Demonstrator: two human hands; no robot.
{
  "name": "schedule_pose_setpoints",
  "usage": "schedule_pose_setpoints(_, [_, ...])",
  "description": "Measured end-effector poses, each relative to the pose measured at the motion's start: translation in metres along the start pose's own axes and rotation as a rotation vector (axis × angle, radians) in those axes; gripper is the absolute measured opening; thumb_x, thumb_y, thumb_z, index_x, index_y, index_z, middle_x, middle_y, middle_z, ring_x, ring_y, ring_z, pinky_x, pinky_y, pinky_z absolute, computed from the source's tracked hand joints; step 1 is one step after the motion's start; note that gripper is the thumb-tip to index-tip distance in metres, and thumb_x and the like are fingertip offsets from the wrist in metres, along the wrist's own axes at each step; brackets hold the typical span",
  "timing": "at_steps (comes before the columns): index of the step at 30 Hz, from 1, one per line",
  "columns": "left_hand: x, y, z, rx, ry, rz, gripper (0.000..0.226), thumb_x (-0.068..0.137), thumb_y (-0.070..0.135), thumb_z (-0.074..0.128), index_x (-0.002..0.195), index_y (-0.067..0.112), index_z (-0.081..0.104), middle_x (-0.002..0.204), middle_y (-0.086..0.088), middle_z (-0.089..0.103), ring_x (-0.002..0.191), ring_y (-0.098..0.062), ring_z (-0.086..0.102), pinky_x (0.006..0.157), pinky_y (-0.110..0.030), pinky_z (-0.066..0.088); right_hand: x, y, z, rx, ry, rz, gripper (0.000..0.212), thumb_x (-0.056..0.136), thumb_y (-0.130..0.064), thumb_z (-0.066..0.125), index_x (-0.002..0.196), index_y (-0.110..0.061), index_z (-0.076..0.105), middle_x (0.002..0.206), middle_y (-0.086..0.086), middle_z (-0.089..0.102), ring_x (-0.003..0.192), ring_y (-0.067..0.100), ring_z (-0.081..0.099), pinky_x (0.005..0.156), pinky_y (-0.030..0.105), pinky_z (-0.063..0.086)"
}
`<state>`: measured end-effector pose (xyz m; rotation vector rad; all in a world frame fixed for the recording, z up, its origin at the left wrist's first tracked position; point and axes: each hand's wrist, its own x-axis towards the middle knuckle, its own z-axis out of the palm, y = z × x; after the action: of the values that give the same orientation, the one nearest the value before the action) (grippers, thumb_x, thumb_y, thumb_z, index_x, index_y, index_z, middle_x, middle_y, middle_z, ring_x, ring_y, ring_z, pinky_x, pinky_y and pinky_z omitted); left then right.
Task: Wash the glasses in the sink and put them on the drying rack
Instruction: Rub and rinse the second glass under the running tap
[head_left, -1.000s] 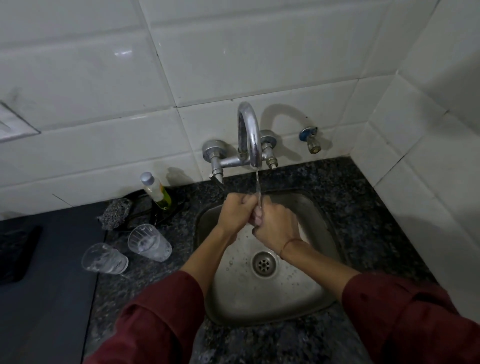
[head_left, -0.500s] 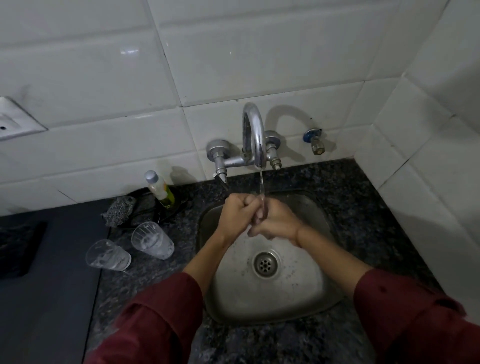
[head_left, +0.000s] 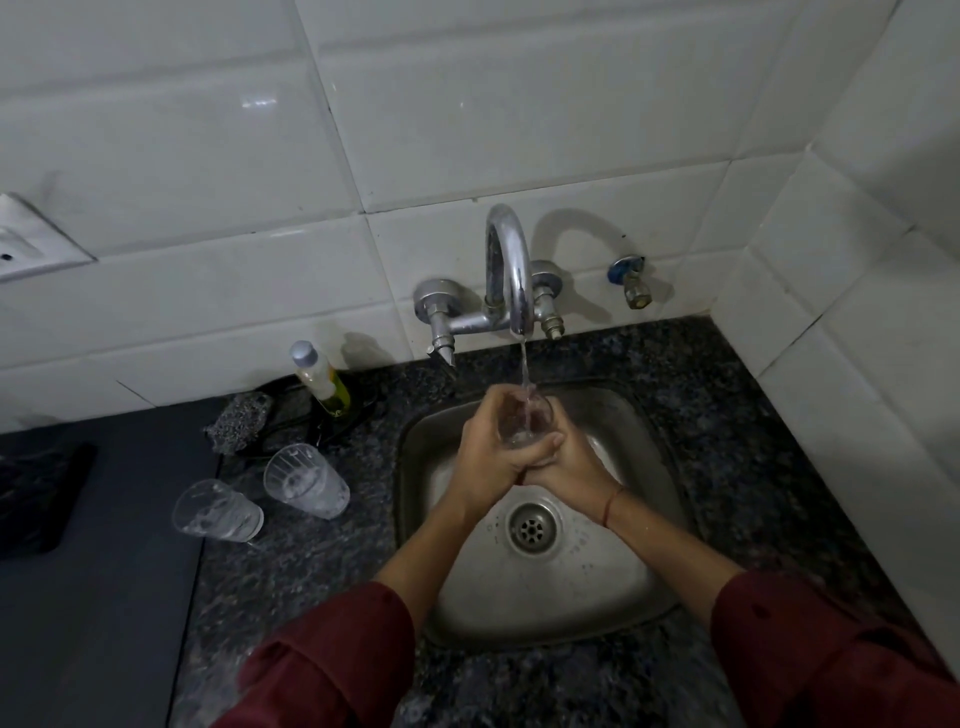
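Item, task: held glass (head_left: 522, 423), a clear tumbler, mouth up, directly under the water stream (head_left: 524, 364) from the tap (head_left: 509, 270), above the sink (head_left: 623, 571) and behind its drain (head_left: 532, 527). Grip, left hand (head_left: 485, 457): curled round the glass from the left. Grip, right hand (head_left: 571, 462): curled round it from the right, fingers meeting the left's on the near side. Handling note, as a judgement: you are at the rinse. Centre the rim under the stream, let the glass fill, tip it out over the drain, then turn it so water runs down the outer wall too. Wet glass is slick, so hold firm with one hand while the other rubs, and stay low in the bowl, clear of the spout. Items, task, waiting: two glasses (head_left: 306, 480) on the worktop (head_left: 753, 467) left of the sink, near each other but apart, beaded inside; whether they are washed cannot be told. Drying rack: none that you can identify in view. Sundries: soap bottle (head_left: 322, 379) with yellow-green liquid and a scrubber (head_left: 239, 421), both behind the two glasses by the wall. Brands, labels, writing: none legible; the bottle's face shows no readable text.
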<state>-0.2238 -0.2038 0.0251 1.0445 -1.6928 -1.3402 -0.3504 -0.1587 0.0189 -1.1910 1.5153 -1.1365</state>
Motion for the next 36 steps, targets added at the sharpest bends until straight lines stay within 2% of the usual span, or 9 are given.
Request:
schedule_pose_setpoints(6, [0.006, 0.007, -0.004, -0.023, -0.123, -0.002, 0.072, 0.069, 0.029, 0.095, 0.131, 0.02, 0.059, 0.129, 0.009, 0.068, 0.117, -0.008, 0.067, 0.1, -0.032, 0.055, -0.007, -0.001, -0.011, -0.07, 0.092, -0.042, 0.057, 0.077, -0.012, 0.084, 0.125, -0.026, 0.057, 0.11, -0.008, 0.072, 0.103, 0.005, 0.07, 0.085, 0.026, 0.059])
schedule_pose_setpoints(9, [0.009, 0.01, -0.005, -0.068, -0.066, -0.07, 0.057, 0.086, 0.031, 0.081, 0.136, 0.017, 0.056, 0.126, 0.011, 0.066, 0.117, 0.0, 0.063, 0.101, -0.024, 0.051, -0.017, 0.009, -0.005, -0.129, 0.195, -0.027, 0.069, 0.07, -0.013, 0.087, 0.127, -0.029, 0.049, 0.116, -0.012, 0.066, 0.104, 0.0, 0.065, 0.084, 0.021, 0.055])
schedule_pose_setpoints(12, [0.013, 0.003, -0.009, -0.089, 0.084, -0.104, 0.028, 0.103, 0.035, 0.058, 0.123, 0.016, 0.065, 0.114, 0.004, 0.071, 0.109, -0.005, 0.067, 0.098, -0.031, 0.053, -0.019, 0.009, 0.0, -0.224, 0.077, -0.054, 0.075, 0.067, -0.012, 0.087, 0.129, -0.026, 0.047, 0.109, -0.01, 0.067, 0.098, -0.001, 0.065, 0.078, 0.013, 0.051])
schedule_pose_setpoints(17, [0.016, -0.013, -0.011, -0.128, 0.125, -0.177, 0.03, 0.109, 0.028, 0.046, 0.117, 0.01, 0.069, 0.111, -0.005, 0.075, 0.108, -0.018, 0.071, 0.1, -0.042, 0.056, -0.011, 0.007, 0.006, -0.204, 0.208, -0.033, 0.069, 0.068, -0.006, 0.083, 0.124, -0.027, 0.047, 0.113, -0.009, 0.066, 0.097, 0.0, 0.064, 0.076, 0.007, 0.049])
schedule_pose_setpoints(21, [0.018, -0.019, -0.013, -0.169, 0.151, -0.197, 0.031, 0.11, 0.019, 0.044, 0.117, 0.002, 0.068, 0.112, -0.013, 0.074, 0.106, -0.021, 0.071, 0.096, -0.034, 0.057, -0.016, 0.014, 0.013, -0.21, 0.121, -0.055, 0.069, 0.065, -0.007, 0.086, 0.119, -0.025, 0.049, 0.102, -0.011, 0.068, 0.091, 0.001, 0.066, 0.072, 0.009, 0.049])
schedule_pose_setpoints(24, [0.016, -0.021, -0.015, -0.163, 0.113, -0.216, 0.032, 0.11, 0.019, 0.043, 0.115, 0.001, 0.069, 0.109, -0.013, 0.074, 0.101, -0.017, 0.071, 0.089, -0.028, 0.056, -0.006, 0.013, 0.012, -0.056, 0.278, 0.108, 0.069, 0.063, -0.016, 0.089, 0.117, -0.025, 0.046, 0.101, -0.007, 0.067, 0.089, 0.006, 0.066, 0.071, 0.014, 0.05])
schedule_pose_setpoints(29, [0.015, -0.026, -0.018, -0.115, 0.027, -0.257, 0.028, 0.109, 0.021, 0.047, 0.113, 0.01, 0.072, 0.11, -0.01, 0.073, 0.106, -0.025, 0.069, 0.096, -0.037, 0.056, -0.004, 0.012, 0.017, 0.439, 0.102, 0.394, 0.061, 0.079, -0.024, 0.081, 0.131, -0.026, 0.049, 0.125, 0.011, 0.065, 0.106, 0.029, 0.07, 0.078, 0.05, 0.062])
schedule_pose_setpoints(32, [0.014, -0.022, -0.017, -0.174, 0.025, -0.322, 0.027, 0.108, 0.024, 0.049, 0.116, 0.011, 0.071, 0.112, -0.012, 0.073, 0.106, -0.027, 0.07, 0.091, -0.035, 0.057, 0.0, -0.005, 0.019, 0.709, 0.011, 0.526, 0.036, 0.094, -0.029, 0.063, 0.126, -0.01, 0.063, 0.117, 0.018, 0.072, 0.099, 0.03, 0.072, 0.074, 0.044, 0.062])
schedule_pose_setpoints(36, [0.015, -0.015, -0.014, -0.278, -0.007, -0.391, 0.033, 0.107, 0.025, 0.048, 0.121, 0.009, 0.072, 0.115, -0.01, 0.076, 0.111, -0.024, 0.071, 0.094, -0.032, 0.057, 0.009, -0.015, 0.019, 0.916, 0.073, 0.579, 0.034, 0.099, -0.034, 0.055, 0.114, -0.006, 0.067, 0.097, 0.014, 0.074, 0.083, 0.022, 0.073, 0.061, 0.03, 0.062])
